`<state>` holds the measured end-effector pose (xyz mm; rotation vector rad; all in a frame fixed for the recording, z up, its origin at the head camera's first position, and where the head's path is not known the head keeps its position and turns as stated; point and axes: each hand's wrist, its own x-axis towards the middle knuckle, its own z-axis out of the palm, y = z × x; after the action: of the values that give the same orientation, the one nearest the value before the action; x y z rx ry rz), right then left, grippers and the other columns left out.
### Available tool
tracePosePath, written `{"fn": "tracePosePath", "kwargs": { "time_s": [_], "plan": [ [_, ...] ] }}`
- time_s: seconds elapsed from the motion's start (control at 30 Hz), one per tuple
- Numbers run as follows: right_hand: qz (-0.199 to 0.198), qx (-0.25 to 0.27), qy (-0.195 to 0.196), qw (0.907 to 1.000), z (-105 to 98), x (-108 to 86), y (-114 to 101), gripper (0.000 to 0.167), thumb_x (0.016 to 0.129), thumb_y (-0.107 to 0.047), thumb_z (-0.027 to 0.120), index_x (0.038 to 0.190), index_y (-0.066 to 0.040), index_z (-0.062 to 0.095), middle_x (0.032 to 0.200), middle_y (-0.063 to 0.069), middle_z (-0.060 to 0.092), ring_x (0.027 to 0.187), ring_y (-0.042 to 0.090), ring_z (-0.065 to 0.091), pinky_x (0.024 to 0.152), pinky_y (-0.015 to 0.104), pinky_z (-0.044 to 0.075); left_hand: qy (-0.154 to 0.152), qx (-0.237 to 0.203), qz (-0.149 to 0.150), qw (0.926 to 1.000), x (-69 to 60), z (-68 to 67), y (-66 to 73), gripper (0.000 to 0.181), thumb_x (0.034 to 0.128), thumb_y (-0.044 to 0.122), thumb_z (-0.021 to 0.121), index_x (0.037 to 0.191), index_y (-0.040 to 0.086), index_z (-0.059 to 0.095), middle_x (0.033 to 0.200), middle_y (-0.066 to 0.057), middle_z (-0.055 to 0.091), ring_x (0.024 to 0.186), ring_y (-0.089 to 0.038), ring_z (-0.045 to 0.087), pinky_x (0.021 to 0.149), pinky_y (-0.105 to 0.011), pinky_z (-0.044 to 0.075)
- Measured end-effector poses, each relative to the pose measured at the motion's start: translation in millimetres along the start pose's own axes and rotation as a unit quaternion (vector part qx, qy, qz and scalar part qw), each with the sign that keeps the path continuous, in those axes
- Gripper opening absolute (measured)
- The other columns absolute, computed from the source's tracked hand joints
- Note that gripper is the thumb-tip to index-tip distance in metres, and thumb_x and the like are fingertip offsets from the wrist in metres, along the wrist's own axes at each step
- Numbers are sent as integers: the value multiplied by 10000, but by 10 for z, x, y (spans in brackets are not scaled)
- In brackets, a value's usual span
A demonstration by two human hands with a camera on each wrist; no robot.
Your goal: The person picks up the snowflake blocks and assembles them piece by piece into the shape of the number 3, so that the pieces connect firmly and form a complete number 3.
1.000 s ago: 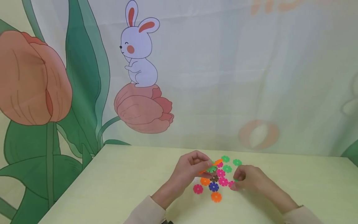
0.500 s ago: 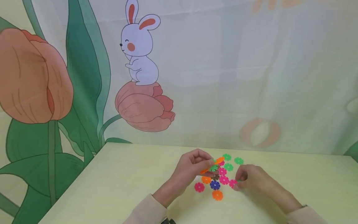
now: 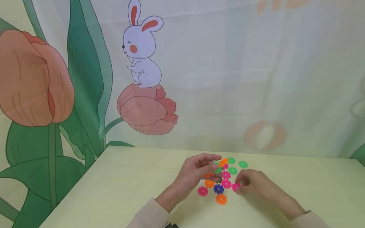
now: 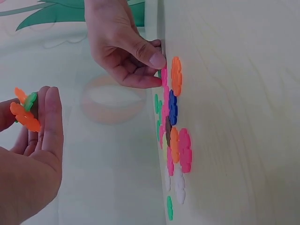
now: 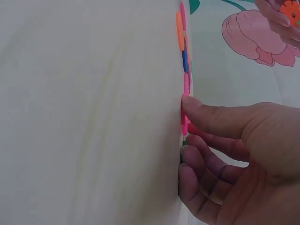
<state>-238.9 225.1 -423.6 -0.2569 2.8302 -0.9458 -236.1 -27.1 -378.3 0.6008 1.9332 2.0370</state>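
My left hand (image 3: 191,173) is raised above the discs, pinching a joined piece of orange and green notched discs (image 4: 25,117) between thumb and fingers. At the right edge of the scattered discs, my right hand (image 3: 258,184) has its thumb and fingertips on a pink disc (image 3: 236,187) at the tabletop. In the right wrist view the thumb of the right hand (image 5: 253,145) presses that pink disc (image 5: 184,115), the other fingers curled beside it. A green disc lies partly hidden under those fingers.
On the pale table (image 3: 114,190) lie a blue disc (image 3: 218,189), orange discs (image 3: 221,199), pink discs (image 3: 202,191) and green discs (image 3: 243,164). White discs (image 4: 180,185) show in the left wrist view. A printed curtain (image 3: 214,79) hangs behind the table.
The fingers of my left hand have spread a little around the joined discs. My right hand has shifted slightly left, and the pink disc at its fingertips has moved a little left too.
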Motion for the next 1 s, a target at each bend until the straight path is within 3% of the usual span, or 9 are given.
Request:
{"fn": "tracePosePath", "kwargs": {
  "time_s": [0.27,0.43,0.5,0.67,0.83,1.0],
  "plan": [
    [90,110,120,9998,-19,-33,-37,296,835,-93,911,956,-104,640,865,0,615,814,186,565,728,337,546,-231,9,128,9997,4,-15,-7,274,1064,151,652,1311,66,736,1187,-125,751,987,-392,770,947,-376,607],
    [-162,223,281,9992,-25,-78,-38,225,890,-36,839,940,-123,638,845,-16,623,783,181,564,660,286,535,-279,-41,70,9996,-15,-23,-16,291,1071,159,641,1336,74,726,1223,-119,742,1013,-408,762,959,-372,601],
    [-444,424,410,9973,-45,-107,-32,195,910,-26,813,956,-115,647,857,-28,646,788,177,585,648,272,538,-310,-63,42,9995,-22,-24,-25,300,1073,160,639,1350,78,720,1230,-131,736,1015,-397,764,961,-375,600],
    [-1010,1224,750,9845,-193,-210,-138,156,958,-67,789,1030,-83,651,934,10,735,843,228,708,698,297,605,-385,-68,38,9992,-18,-27,-28,318,1084,171,620,1380,94,707,1259,-95,730,1015,-359,771,971,-375,595],
    [-1169,1730,1197,9706,-353,-321,-318,211,980,-158,791,1108,-59,655,1012,34,761,914,194,772,817,278,623,-407,-36,5,9992,-5,-18,-8,320,1091,180,607,1386,103,704,1286,-97,723,1033,-372,764,974,-365,592],
    [-1281,2260,1452,9547,-416,-413,-407,238,991,-145,777,1165,-33,658,1061,80,765,929,156,779,869,225,592,-385,-75,-63,9992,-14,-10,-17,314,1091,176,611,1377,94,708,1260,-95,730,1030,-351,768,959,-359,598]
  ]
}}
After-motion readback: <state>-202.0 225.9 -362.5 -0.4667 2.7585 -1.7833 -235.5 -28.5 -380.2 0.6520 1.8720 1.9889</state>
